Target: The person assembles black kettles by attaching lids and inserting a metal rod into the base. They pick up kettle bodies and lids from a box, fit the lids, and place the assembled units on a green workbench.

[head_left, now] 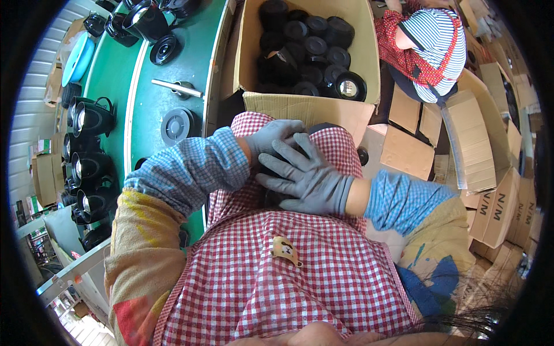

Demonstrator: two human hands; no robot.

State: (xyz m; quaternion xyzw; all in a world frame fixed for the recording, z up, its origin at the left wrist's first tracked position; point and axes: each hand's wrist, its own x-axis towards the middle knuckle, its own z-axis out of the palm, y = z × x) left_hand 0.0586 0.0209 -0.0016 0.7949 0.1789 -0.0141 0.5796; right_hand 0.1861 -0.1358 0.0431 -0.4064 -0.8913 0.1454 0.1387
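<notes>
Both hands wear grey gloves and meet over my lap. My left hand [271, 137] is the farther one, its fingers bent over and partly covered by my right hand. Nearer to me, my right hand [314, 180] reaches leftward with its fingers spread and laid across a dark object [272, 197]. Only a small black patch of that object shows below the fingers, so its kind is hidden. A red-and-white checked apron [277, 265] covers my lap beneath it.
Ahead stands an open cardboard box [311, 106] of black round parts. On the green table [156, 69] at left are black pots [92, 118], a black disc [177, 126] and a metal rod [176, 87]. Another person [430, 52] bends among cartons [470, 141] at far right.
</notes>
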